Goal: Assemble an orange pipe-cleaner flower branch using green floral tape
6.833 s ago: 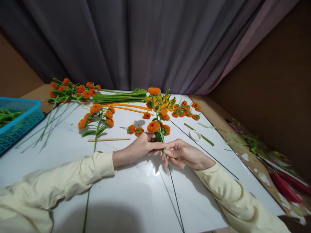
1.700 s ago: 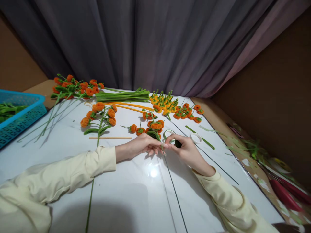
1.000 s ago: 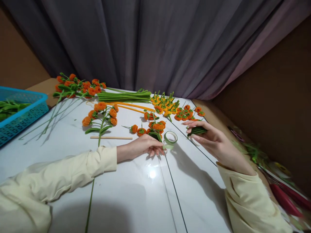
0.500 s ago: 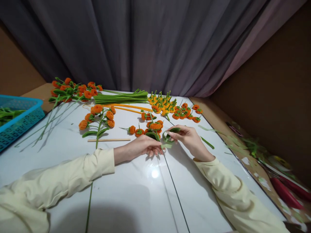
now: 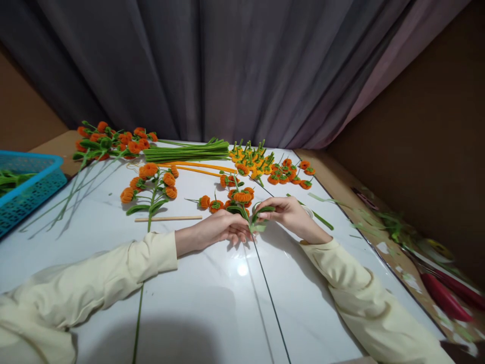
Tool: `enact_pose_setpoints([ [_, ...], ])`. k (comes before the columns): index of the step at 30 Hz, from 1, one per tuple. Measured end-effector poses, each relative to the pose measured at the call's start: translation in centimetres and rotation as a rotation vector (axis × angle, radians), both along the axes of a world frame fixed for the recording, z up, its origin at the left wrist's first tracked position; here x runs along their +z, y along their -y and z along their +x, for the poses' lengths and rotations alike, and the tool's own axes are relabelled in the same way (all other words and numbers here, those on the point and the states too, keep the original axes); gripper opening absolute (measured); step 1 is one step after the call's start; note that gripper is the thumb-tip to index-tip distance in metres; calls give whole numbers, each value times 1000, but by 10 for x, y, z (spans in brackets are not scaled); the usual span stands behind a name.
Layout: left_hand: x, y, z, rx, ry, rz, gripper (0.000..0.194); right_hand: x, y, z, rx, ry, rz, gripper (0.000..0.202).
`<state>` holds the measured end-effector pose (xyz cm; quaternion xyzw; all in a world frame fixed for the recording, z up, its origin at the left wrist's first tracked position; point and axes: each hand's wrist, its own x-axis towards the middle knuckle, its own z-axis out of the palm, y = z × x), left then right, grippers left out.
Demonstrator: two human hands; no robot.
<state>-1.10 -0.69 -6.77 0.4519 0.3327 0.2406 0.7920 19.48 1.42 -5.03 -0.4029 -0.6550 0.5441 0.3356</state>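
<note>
My left hand [image 5: 220, 228] pinches the green stem [image 5: 268, 285] of a pipe-cleaner flower spray just below its orange blooms [image 5: 242, 197]. One fuzzy green leaf [image 5: 238, 209] stands on the stem's left side. Between the fingers of my right hand [image 5: 290, 215] is a second looped green leaf [image 5: 264, 210], its base against the stem. A short strip of pale green tape [image 5: 259, 228] sticks out at that joint. Left of my hands lies another orange flower spray [image 5: 153, 194], its long stem crossing a thin wooden stick [image 5: 168, 219] and running under my left sleeve.
Green pipe cleaners [image 5: 185, 152] are stacked at the back beside several yellow pieces [image 5: 252, 156]. Loose orange blooms [image 5: 284, 173] lie right of them, and more sprays [image 5: 109, 141] at back left. A blue basket [image 5: 34, 197] stands left; red-handled scissors [image 5: 445, 296] lie right.
My right hand has brought its leaf slightly left and upright against the stem, opposite the other leaf. A white ring-shaped edge now shows behind my right wrist. The left hand keeps its hold.
</note>
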Motion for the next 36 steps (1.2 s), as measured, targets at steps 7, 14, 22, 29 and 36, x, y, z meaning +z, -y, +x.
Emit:
enact_pose_setpoints([
  [7,1,1,0,-1,-18,12,24,1,-1,1,27,14,32,20],
  [14,2,2,1,1,-17,7,23,1,3,-4,27,30,140,12],
  [22,-2,0,1,11,5,-11,22,-1,4,-3,-7,57,192,10],
  [29,-2,0,2,26,-8,-25,25,-2,3,-4,-25,43,200,15],
  [36,-4,2,4,61,-88,35,30,-2,3,-6,-9,41,196,19],
])
